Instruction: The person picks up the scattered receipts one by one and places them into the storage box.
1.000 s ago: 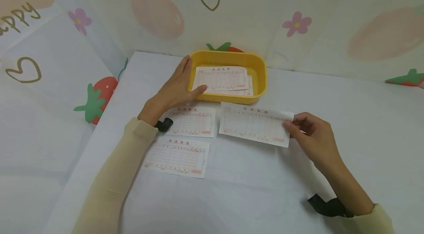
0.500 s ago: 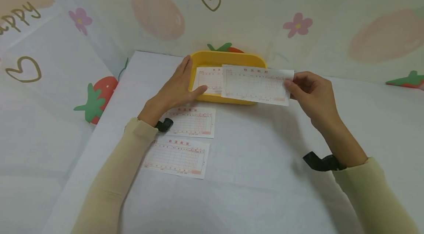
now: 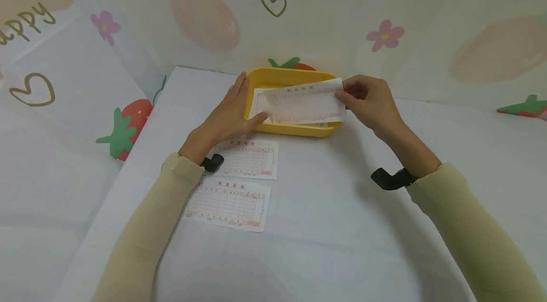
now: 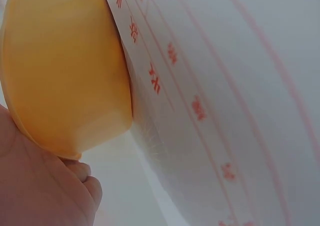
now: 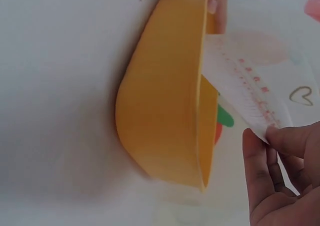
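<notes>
Since the earlier frame, the right hand (image 3: 372, 102) and the slip it holds have moved leftward, so that the held slip (image 3: 305, 105) has gone from overlapping the right part of the yellow tray (image 3: 295, 129) to covering most of its mouth. Its right end has also tipped up.

The right fingers pinch that raised end, the thumb on the printed face; the right wrist view shows the paper slanting from this grasp down past the rim into the tray. It has not been let go, so the move looks well advanced but unfinished.

The left hand (image 3: 232, 109) has stayed where it was, gripping the tray's left side, thumb over the front rim and fingers along the left wall. That hold appears to be keeping the tray steady while the right hand works.

Inside the tray, beneath the held slip, more paper lies: the left end of the slips in the tray (image 3: 259, 102) shows; how many there are cannot be told.

In front of the tray, on the white table (image 3: 316, 245), lie the upper slip (image 3: 249, 159) and the lower slip (image 3: 232, 202), both partly hidden by the left arm and neither shifted. Judged from this, the change concerns one slip only. Behind stands a printed backdrop (image 3: 325, 22).
</notes>
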Demonstrator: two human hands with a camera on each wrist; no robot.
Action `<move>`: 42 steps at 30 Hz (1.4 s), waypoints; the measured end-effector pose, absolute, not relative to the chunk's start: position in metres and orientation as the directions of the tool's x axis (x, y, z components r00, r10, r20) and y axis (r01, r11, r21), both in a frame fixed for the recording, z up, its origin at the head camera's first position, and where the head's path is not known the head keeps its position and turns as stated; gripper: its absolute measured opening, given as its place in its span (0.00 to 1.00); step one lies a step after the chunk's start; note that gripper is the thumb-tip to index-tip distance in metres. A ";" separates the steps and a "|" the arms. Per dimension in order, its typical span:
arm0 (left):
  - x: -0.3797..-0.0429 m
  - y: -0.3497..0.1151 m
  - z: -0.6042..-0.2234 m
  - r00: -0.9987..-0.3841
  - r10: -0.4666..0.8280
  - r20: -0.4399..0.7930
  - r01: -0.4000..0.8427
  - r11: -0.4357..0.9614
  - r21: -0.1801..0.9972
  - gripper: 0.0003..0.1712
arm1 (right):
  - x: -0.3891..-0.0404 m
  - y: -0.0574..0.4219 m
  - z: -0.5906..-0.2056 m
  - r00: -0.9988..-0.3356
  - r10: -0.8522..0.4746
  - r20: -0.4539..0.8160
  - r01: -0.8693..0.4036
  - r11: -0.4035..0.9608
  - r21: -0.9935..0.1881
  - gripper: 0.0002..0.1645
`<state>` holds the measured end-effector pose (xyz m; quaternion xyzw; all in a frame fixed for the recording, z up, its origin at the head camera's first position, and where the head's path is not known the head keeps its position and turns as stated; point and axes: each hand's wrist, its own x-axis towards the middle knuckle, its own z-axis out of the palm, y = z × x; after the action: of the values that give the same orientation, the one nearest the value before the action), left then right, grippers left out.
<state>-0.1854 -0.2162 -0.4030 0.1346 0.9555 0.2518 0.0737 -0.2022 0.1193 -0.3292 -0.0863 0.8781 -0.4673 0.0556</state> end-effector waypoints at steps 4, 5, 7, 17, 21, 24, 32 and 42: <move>-0.184 -0.216 -0.403 -0.952 0.301 -0.065 0.228 0.832 0.507 0.66 | -0.207 0.109 -0.332 -0.970 -0.238 -0.056 -0.096 0.581 -0.808 0.16; -0.184 -0.216 -0.403 -0.951 0.301 -0.063 0.229 0.830 0.508 0.66 | -0.208 0.106 -0.333 -0.968 -0.242 -0.069 -0.089 0.587 -0.805 0.16; -0.185 -0.216 -0.403 -0.952 0.301 -0.060 0.230 0.829 0.510 0.66 | -0.210 0.101 -0.335 -0.962 -0.254 -0.096 -0.079 0.601 -0.796 0.17; -0.185 -0.216 -0.403 -0.952 0.297 -0.070 0.224 0.837 0.500 0.66 | -0.214 0.084 -0.347 -0.929 -0.357 -0.098 -0.178 0.662 -0.728 0.21; -0.186 -0.216 -0.402 -0.952 0.298 -0.067 0.226 0.835 0.502 0.66 | -0.210 0.084 -0.350 -0.934 -0.354 -0.057 -0.216 0.684 -0.696 0.19; -0.186 -0.216 -0.402 -0.952 0.298 -0.064 0.228 0.835 0.502 0.66 | -0.205 0.084 -0.353 -0.939 -0.344 -0.005 -0.249 0.689 -0.681 0.18; -0.185 -0.216 -0.401 -0.953 0.291 -0.077 0.217 0.842 0.494 0.66 | -0.187 0.086 -0.357 -0.935 -0.311 0.170 -0.339 0.643 -0.686 0.15; -0.186 -0.215 -0.401 -0.956 0.280 -0.088 0.204 0.848 0.489 0.66 | -0.155 0.082 -0.365 -0.903 -0.303 0.305 -0.428 0.569 -0.702 0.12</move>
<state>-0.1860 -0.2148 -0.4014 0.1262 0.9580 0.2451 0.0782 -0.1545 0.0817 -0.3654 -0.2072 0.8824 -0.4157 -0.0753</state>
